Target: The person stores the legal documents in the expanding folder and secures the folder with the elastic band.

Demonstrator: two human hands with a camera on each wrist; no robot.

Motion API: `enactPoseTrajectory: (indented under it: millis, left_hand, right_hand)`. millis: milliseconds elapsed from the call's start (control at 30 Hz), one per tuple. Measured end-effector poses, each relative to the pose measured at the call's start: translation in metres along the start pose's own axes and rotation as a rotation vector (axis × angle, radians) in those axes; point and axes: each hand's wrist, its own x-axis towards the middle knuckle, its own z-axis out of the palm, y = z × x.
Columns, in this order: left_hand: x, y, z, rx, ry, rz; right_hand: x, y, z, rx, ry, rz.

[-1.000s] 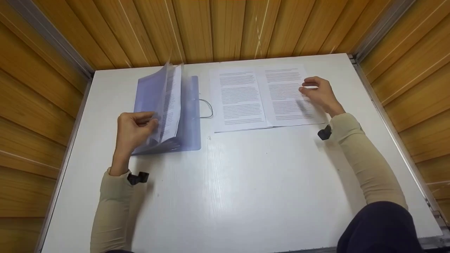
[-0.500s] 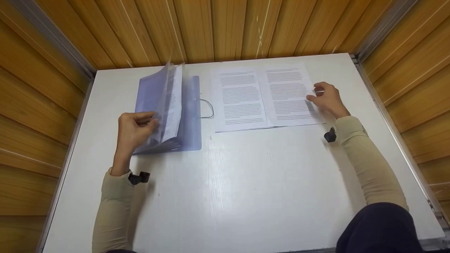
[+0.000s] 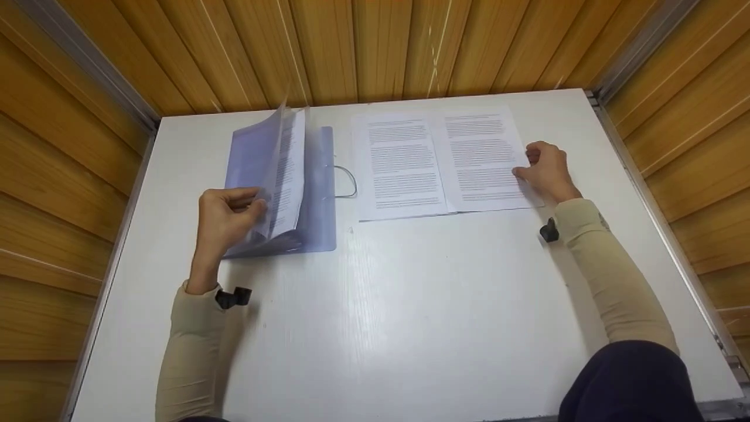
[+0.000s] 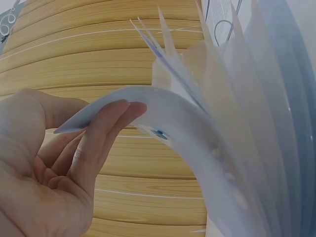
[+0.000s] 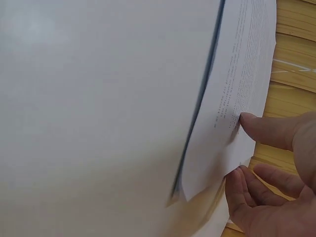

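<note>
At the left of the table lies an open blue translucent folder (image 3: 326, 228) with clear plastic pockets, some holding printed sheets (image 3: 289, 187). My left hand (image 3: 225, 217) pinches the edge of a pocket page (image 4: 143, 96), which bows over the fingertips in the left wrist view; the other leaves fan upright beside it. To the right, a booklet (image 3: 404, 158) lies open on two printed pages. My right hand (image 3: 549, 170) is at the outer edge of its right page (image 5: 212, 148), thumb on the printed face and fingertips at the edge. That page's near corner stands slightly off the dark cover.
A loop of thin elastic cord (image 3: 351, 180) sticks out from the folder toward the booklet. The white table (image 3: 398, 316) is bounded by wood-plank walls (image 3: 375, 47) at the back and sides. Black wrist cameras (image 3: 233, 297) sit on both sleeves.
My right hand has shifted right from above the right page to its outer edge, and its thumb and fingers have drawn in at that edge. My left hand stays on the pocket page.
</note>
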Motion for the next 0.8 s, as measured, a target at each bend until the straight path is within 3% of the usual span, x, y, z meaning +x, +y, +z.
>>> enactPoseTrajectory:
  millis: [200, 433, 800]
  left_hand:
    - [0.001, 0.0, -0.001, -0.001, 0.013, 0.001]
    - [0.0, -0.001, 0.0, -0.025, 0.008, 0.006]
    - [0.0, 0.0, -0.001, -0.001, 0.003, -0.026]
  right_hand:
    - [0.003, -0.003, -0.001, 0.018, 0.012, 0.054]
    - [0.007, 0.0, -0.005, 0.014, -0.036, 0.11]
    - [0.009, 0.008, -0.007, -0.017, -0.001, 0.06]
